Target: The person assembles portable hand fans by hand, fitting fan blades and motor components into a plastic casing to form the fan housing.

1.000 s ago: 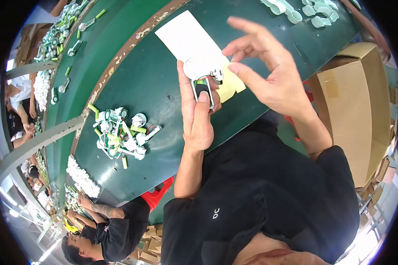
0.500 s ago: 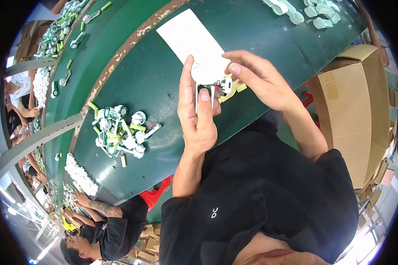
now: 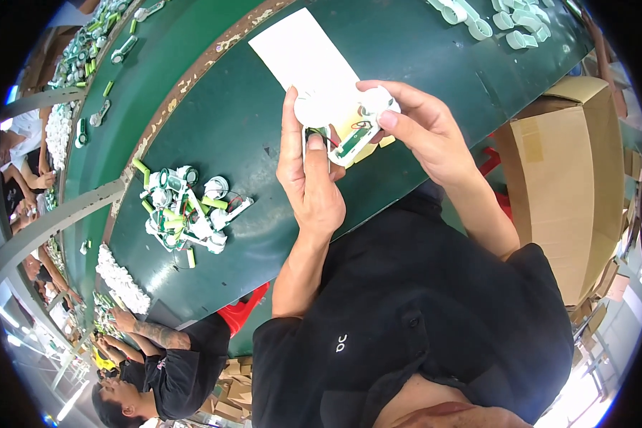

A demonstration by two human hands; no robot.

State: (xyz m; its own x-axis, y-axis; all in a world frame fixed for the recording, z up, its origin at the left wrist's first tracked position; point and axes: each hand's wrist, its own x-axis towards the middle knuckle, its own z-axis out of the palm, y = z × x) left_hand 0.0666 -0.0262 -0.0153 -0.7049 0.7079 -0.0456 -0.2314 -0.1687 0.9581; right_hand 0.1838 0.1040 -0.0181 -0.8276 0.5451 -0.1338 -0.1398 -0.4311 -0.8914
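My left hand (image 3: 312, 182) is closed around a white casing (image 3: 314, 110) with a round head and an open, hollow handle. The thumb presses inside that handle. My right hand (image 3: 435, 135) pinches a white round-headed part (image 3: 379, 101) between thumb and fingers. From this part a slim handle with a green circuit board (image 3: 355, 143) and thin wires slants down to the casing's handle, its lower end beside my left fingers. Both pieces are held above the table, over a white sheet (image 3: 299, 46). Something pale yellow (image 3: 365, 153) lies partly hidden below them.
A heap of white part assemblies with light-green cylinders (image 3: 185, 210) lies on the green table to the left. Mint-green shells (image 3: 524, 25) are at the far right. Beyond a worn rim runs a green belt (image 3: 192, 28). A cardboard box (image 3: 556, 192) stands right; a co-worker (image 3: 171, 371) sits lower left.
The part with the circuit board has come out to the right of the casing in my right hand's grip, its handle now slanting. My left hand has shifted slightly left with the casing.
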